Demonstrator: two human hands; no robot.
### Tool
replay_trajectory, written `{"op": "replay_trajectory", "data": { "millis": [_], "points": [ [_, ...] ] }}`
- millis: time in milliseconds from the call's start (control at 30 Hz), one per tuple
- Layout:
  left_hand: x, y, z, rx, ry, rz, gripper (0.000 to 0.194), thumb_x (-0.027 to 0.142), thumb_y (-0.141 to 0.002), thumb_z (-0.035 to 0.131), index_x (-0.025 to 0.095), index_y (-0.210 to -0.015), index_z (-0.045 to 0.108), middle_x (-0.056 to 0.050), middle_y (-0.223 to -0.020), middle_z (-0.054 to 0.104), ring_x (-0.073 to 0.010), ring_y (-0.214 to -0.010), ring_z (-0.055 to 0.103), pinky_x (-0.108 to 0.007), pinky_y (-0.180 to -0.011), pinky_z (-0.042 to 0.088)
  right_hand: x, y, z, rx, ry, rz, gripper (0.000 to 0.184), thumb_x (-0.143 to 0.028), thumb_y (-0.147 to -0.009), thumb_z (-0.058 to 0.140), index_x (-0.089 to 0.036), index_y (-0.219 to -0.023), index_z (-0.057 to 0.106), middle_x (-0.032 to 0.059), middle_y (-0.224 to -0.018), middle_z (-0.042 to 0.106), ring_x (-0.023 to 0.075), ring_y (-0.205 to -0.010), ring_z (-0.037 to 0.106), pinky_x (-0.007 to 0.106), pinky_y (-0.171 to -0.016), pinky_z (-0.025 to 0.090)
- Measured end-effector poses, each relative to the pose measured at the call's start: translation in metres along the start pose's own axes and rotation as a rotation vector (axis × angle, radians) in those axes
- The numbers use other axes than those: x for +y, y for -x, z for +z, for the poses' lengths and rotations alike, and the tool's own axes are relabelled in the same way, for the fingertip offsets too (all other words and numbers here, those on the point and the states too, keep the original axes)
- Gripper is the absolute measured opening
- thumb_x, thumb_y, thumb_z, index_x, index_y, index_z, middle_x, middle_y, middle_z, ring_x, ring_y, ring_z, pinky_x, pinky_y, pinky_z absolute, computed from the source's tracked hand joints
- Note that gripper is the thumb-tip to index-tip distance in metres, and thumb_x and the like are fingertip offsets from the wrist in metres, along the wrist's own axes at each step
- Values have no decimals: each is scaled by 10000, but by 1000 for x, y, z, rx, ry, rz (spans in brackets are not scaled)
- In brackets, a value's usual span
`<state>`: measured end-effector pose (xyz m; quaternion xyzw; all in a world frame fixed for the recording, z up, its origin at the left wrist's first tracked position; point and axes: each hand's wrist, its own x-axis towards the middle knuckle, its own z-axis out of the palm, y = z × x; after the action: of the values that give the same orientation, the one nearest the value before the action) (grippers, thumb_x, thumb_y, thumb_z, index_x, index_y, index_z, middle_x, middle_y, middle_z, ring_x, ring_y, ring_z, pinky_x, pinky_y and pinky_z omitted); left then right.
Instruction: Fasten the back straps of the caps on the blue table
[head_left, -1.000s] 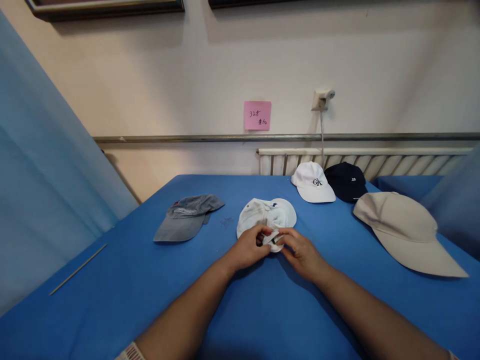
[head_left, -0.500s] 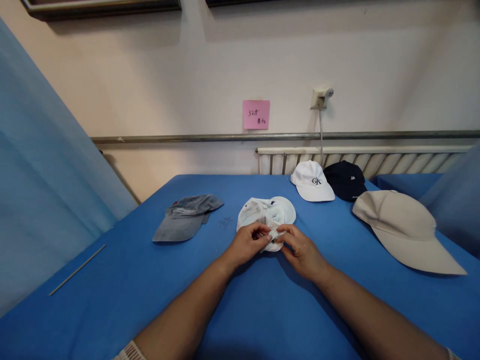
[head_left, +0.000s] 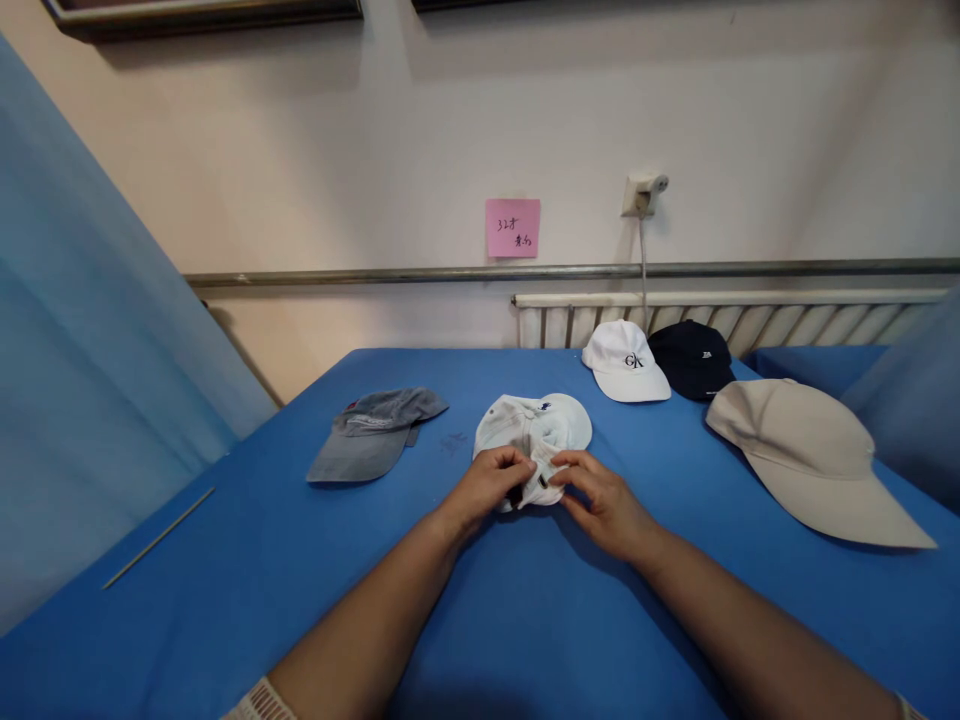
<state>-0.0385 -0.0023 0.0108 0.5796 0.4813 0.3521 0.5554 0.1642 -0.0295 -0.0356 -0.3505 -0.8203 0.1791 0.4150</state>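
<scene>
A pale mint-white baseball cap [head_left: 511,420] lies on the blue-covered table in front of me, its brim at the far right with a small dark logo. My left hand [head_left: 491,482] pinches the cap's near-left edge, thumb and fingers closed on the fabric. On the near-right edge, my right hand [head_left: 600,500] grips the cap between thumb and fingertips. A small dark buckle or slot [head_left: 543,482] shows on the back part between my hands. The fingers partly hide the strap area.
A grey cap [head_left: 375,440] lies to the left, with a thin stick [head_left: 159,538] nearer the left edge. At the back right are a white cap [head_left: 626,365] and a navy cap [head_left: 690,362]. A large beige cap [head_left: 810,450] lies at the right. Blue curtain [head_left: 97,320] hangs at left.
My left hand has shifted slightly left and its fingers have drawn closer together. The cap's back part between my hands is more exposed, showing the dark buckle or slot.
</scene>
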Motion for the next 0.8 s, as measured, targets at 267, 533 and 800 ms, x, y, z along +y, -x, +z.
{"op": "replay_trajectory", "data": {
  "millis": [267, 533, 800],
  "points": [
    [-5, -3, -2, -24, -49, 11, 201, 298, -640, 608, 158, -549, 496, 3, -623, 532, -99, -564, 446, -229, -529, 317, -1, -1, 3, -15, 35, -4, 338, -33, -818, 516, -230, -1085, 583, 92, -1252, 536, 207, -1143, 568, 384, -950, 499],
    [-7, -4, -2, -32, -170, -24, 117, 257, -634, 546, 160, -579, 510, 44, -526, 412, -79, -487, 346, -216, -471, 266, -9, -2, 2, -25, 105, -51, 355, -23, -827, 500, -225, -1107, 586, 105, -1258, 535, 216, -1107, 579, 382, -909, 513],
    [-6, -3, 2, -22, -207, 24, 151, 228, -583, 550, 175, -504, 432, 27, -537, 451, -84, -495, 393, -206, -458, 283, -13, -3, 1, -19, 133, -99, 323, -46, -855, 491, -222, -1110, 581, 114, -1266, 535, 228, -1125, 573, 399, -914, 513]
  ]
}}
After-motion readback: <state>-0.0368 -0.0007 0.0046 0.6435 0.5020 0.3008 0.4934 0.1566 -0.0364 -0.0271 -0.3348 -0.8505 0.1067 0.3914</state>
